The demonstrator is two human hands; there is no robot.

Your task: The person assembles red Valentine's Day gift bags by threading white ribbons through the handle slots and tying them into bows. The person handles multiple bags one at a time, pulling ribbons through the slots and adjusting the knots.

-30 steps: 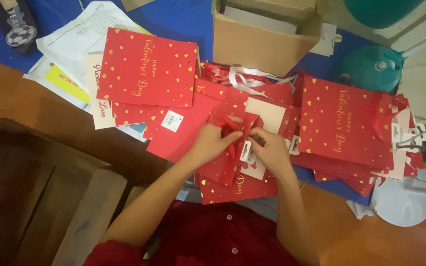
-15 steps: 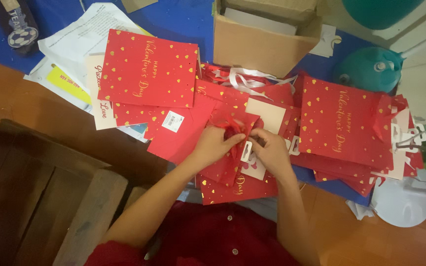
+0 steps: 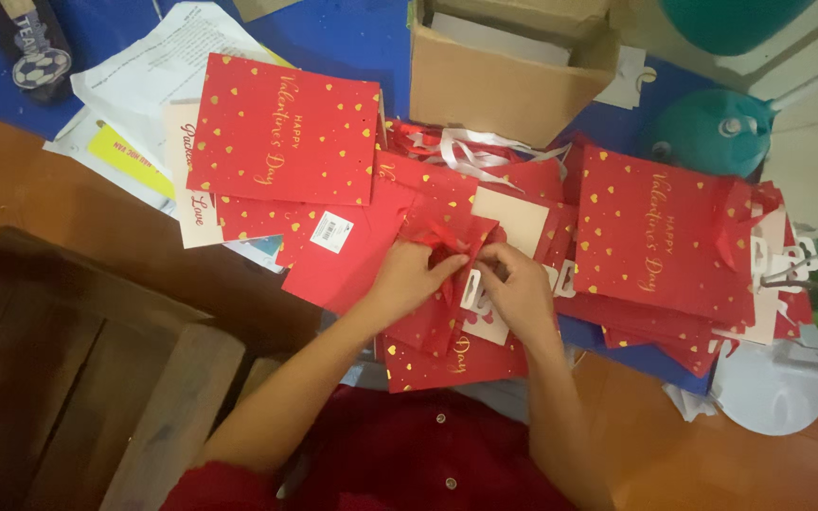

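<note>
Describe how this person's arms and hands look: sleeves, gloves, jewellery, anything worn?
Both forearms are bare. The left hand and right hand wear no gloves, and no rings, watch or bracelets are visible. The person wears a red garment with small buttons down the front; a red sleeve edge shows at the left upper arm.

I see a red paper gift bag (image 3: pixel 447 331) with gold hearts, lying flat, its top folded, red ribbon handle (image 3: pixel 447 237) bunched above a white tag (image 3: pixel 477 289).

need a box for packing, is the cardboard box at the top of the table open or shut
Open. The cardboard box has its top flaps turned back, so the head view looks straight down into it; something pale lies inside, but what it is cannot be told.
</note>
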